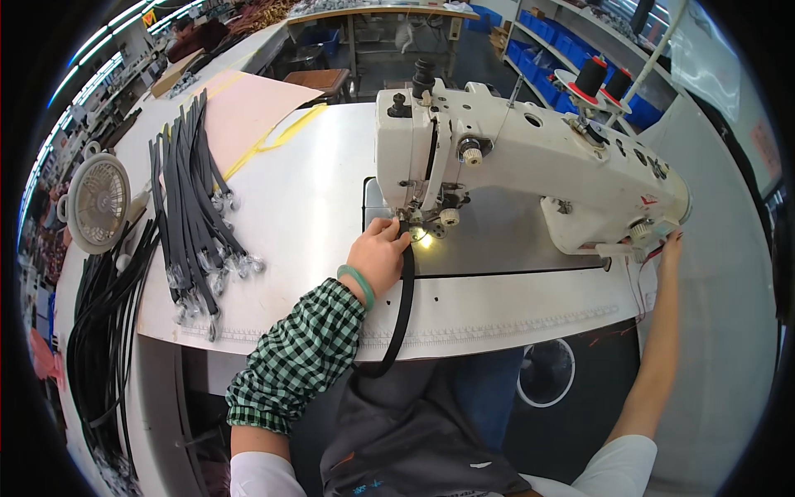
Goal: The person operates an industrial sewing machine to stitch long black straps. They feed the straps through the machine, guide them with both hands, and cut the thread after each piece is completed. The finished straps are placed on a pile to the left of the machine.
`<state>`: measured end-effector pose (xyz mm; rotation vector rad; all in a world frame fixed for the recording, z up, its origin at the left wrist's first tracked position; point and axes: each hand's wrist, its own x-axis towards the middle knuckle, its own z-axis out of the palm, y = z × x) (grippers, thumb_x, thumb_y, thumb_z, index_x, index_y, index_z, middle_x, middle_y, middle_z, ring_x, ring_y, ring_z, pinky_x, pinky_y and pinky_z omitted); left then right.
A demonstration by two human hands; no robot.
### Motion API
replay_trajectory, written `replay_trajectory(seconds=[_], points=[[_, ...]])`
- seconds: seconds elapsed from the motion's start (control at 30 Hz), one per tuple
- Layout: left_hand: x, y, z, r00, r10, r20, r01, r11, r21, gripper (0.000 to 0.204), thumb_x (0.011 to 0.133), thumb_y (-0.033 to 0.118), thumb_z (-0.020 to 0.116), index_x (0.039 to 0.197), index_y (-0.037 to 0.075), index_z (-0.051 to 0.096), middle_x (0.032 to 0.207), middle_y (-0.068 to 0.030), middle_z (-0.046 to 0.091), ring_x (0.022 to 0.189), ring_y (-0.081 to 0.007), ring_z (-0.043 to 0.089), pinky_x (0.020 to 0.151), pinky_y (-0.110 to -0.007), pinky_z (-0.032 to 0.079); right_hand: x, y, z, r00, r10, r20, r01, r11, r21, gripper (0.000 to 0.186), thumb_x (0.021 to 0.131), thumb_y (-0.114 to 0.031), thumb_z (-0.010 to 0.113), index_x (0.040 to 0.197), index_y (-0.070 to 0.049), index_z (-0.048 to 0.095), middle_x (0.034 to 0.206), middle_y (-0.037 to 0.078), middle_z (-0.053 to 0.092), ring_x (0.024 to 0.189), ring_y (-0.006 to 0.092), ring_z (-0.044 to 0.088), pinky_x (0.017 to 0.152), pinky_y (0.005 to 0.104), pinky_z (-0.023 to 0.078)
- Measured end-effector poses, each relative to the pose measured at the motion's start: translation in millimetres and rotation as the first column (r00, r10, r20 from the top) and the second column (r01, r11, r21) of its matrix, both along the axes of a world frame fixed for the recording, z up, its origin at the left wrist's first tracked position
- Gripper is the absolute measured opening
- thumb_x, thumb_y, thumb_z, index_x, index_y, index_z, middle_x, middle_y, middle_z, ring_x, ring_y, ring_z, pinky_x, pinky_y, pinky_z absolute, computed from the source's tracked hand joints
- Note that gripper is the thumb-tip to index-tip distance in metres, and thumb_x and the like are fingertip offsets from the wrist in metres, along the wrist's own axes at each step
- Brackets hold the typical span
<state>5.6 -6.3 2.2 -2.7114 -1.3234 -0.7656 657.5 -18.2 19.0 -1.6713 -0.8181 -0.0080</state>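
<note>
My left hand [378, 255], with a green bangle at the wrist, is closed on a black strap [406, 302] at the needle area of a white sewing machine [497, 137]. From my fingertips the strap hangs in a curve over the table's front edge towards my lap. The small lamp by the needle is lit. My right hand [672, 248] reaches up to the right end of the machine, by the handwheel [686, 199]. Its fingers are mostly hidden there, so I cannot tell how it grips.
Left of the machine lies a bundle of dark straps [195, 207] with clear-wrapped ends. More black straps [103, 331] hang over the left edge beside a small round fan [98, 203]. Thread spools [590, 79] stand behind the machine. Blue bins [546, 54] fill a back shelf.
</note>
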Motion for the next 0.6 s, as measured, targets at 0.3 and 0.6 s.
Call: replay_trajectory(seconds=[0.3,0.6], points=[[-9.5,-6.8,6.9,0.997,0.005,0.078,-0.001,0.999,-0.043,0.031,0.061,-0.002,0.054,0.092,0.003,0.062,0.105,-0.0158,0.056,0.099,-0.027,0.05,0.083,-0.033,0.045,-34.4,19.4,100.5,0.983,0.028,0.183,0.058,0.892,-0.448,0.046,0.088,-0.043,0.036,0.1,-0.001,0.052,0.088,0.013,0.059,0.072,0.0221,0.057,0.062,0.0306,0.044],[-2.7,-4.1,2.1,0.999,0.043,0.033,-0.043,0.999,-0.006,0.03,0.063,-0.002,0.055,0.092,0.004,0.061,0.106,-0.0137,0.055,0.099,-0.0261,0.05,0.082,-0.032,0.046,-21.0,18.3,36.3,0.972,-0.125,0.201,0.126,0.992,0.009,0.056,0.088,-0.046,0.033,0.103,0.004,0.05,0.096,0.018,0.058,0.088,0.0279,0.055,0.077,0.0353,0.041]])
